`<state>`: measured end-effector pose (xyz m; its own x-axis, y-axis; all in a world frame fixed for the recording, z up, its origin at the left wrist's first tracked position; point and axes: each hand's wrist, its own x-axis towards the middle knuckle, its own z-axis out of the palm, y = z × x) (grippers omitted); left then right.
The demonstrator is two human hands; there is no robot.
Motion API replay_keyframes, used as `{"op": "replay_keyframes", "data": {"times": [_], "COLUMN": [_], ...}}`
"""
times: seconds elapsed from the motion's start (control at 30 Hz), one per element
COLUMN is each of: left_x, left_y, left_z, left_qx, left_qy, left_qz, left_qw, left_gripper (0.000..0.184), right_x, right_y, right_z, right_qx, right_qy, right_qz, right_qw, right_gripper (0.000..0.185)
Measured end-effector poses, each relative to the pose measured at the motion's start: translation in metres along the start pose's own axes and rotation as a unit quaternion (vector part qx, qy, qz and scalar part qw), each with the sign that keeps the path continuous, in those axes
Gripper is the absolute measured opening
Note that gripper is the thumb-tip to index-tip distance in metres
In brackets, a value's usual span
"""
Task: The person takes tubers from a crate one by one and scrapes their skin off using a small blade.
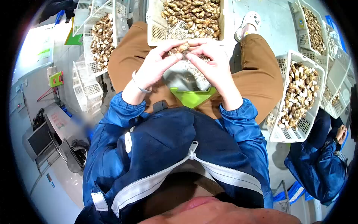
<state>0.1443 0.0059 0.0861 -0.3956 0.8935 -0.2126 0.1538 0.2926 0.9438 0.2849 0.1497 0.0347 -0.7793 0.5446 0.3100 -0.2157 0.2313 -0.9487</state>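
Note:
Both my hands meet above my lap, at the near edge of a white crate (157, 34). My left hand (160, 61) is closed around a brown, knobbly piece that looks like a mushroom (179, 49). Beside it, my right hand (214, 61) is closed, thumb tip near the piece; what it pinches is hidden. Similar brown-and-white mushrooms (192, 13) fill much of the crate, with bare lattice showing at its near left. Below my hands, between my thighs, sits a grey container with a bright green edge (193, 98). A pale speckled strip (199, 76) lies along its right part.
White crates of mushroom pieces stand at left (102, 41) and right (300, 93), with another crate (313, 28) farther right. Stacked baskets (87, 87) are by my left knee. Another person in a blue jacket (320, 168) sits at lower right, hands together.

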Motion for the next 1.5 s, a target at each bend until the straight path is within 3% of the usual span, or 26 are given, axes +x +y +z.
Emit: {"op": "replay_keyframes", "data": {"times": [0.07,0.17,0.2,0.3,0.33,0.37,0.43,0.5,0.53,0.63,0.67,0.77,0.9,0.93,1.0,1.1,1.17,1.2,1.23,1.27,1.3,1.33,1.43,1.5], "left_x": [0.004,0.006,0.002,0.004,0.008,0.007,0.006,0.007,0.006,0.006,0.007,0.007,0.013,0.014,0.014,0.012,0.011,0.008,0.005,0.005,0.005,0.004,0.002,0.0], "left_y": [-0.002,0.002,0.009,0.005,0.0,-0.002,-0.002,-0.003,0.0,0.001,-0.002,0.001,0.004,0.006,0.006,0.007,0.003,0.002,0.0,-0.001,-0.002,-0.004,-0.004,-0.009], "left_z": [-0.002,-0.005,-0.001,-0.002,-0.002,-0.002,-0.002,-0.004,-0.004,-0.001,-0.001,0.0,0.005,0.006,0.005,0.002,-0.006,0.0,0.005,0.0,0.0,0.002,0.008,0.009], "left_qx": [0.037,0.034,-0.054,0.025,0.092,0.119,0.171,0.172,0.18,0.228,0.258,0.321,0.412,0.424,0.437,0.395,0.249,0.122,-0.008,-0.071,-0.074,-0.078,-0.054,-0.046], "left_qy": [0.002,-0.023,-0.013,-0.006,0.009,0.014,0.025,0.017,0.011,0.022,0.027,0.041,0.068,0.075,0.07,0.042,0.003,0.022,0.04,0.018,0.013,0.007,0.019,0.031], "left_qz": [0.032,0.017,-0.044,0.014,0.087,0.092,0.104,0.094,0.084,0.106,0.122,0.16,0.215,0.231,0.249,0.235,0.177,0.095,0.01,-0.015,-0.014,-0.012,-0.036,-0.046], "left_qw": [0.999,0.999,0.998,1.0,0.992,0.989,0.979,0.981,0.98,0.968,0.958,0.932,0.883,0.873,0.862,0.887,0.952,0.988,0.999,0.997,0.997,0.997,0.998,0.997], "left_gripper": [0.038,0.039,0.038,0.038,0.037,0.037,0.036,0.036,0.036,0.036,0.036,0.039,0.041,0.039,0.037,0.038,0.038,0.037,0.036,0.035,0.034,0.034,0.033,0.033], "right_x": [0.003,0.004,0.002,0.002,0.003,0.004,0.003,0.002,0.001,0.003,0.003,0.001,-0.002,-0.001,0.0,0.002,0.003,0.001,0.002,0.004,0.005,0.003,0.001,0.001], "right_y": [0.001,0.005,0.001,0.005,0.005,0.012,0.012,0.01,0.013,0.018,0.019,0.016,0.019,0.021,0.022,0.02,0.014,0.016,0.013,0.009,0.006,0.008,0.01,0.01], "right_z": [0.001,-0.003,-0.006,-0.007,-0.004,-0.001,-0.004,-0.005,-0.003,0.0,0.001,-0.003,-0.003,0.002,-0.005,-0.017,-0.022,-0.02,-0.019,-0.018,-0.016,-0.013,-0.007,-0.011], "right_qx": [-0.035,0.041,0.07,0.064,0.059,-0.018,0.015,0.127,0.143,-0.018,-0.031,0.17,0.116,0.055,0.142,0.359,0.469,0.459,0.375,0.287,0.195,0.139,-0.012,0.112], "right_qy": [0.004,0.002,-0.01,-0.022,-0.019,-0.011,-0.023,-0.001,0.005,0.008,0.006,0.012,-0.029,-0.026,-0.031,-0.033,-0.02,-0.025,-0.029,-0.034,-0.037,-0.045,-0.008,-0.018], "right_qz": [-0.049,0.032,0.14,0.135,0.074,-0.029,0.034,0.202,0.195,-0.028,-0.033,0.209,0.187,0.121,0.202,0.295,0.338,0.302,0.251,0.195,0.137,0.146,0.003,0.107], "right_qw": [0.998,0.999,0.988,0.989,0.995,0.999,0.999,0.971,0.97,0.999,0.999,0.963,0.975,0.991,0.968,0.885,0.815,0.835,0.892,0.937,0.97,0.978,1.0,0.988], "right_gripper": [0.012,0.011,0.01,0.013,0.013,0.013,0.012,0.012,0.012,0.012,0.013,0.014,0.013,0.012,0.011,0.009,0.009,0.008,0.008,0.009,0.009,0.012,0.012,0.01]}}
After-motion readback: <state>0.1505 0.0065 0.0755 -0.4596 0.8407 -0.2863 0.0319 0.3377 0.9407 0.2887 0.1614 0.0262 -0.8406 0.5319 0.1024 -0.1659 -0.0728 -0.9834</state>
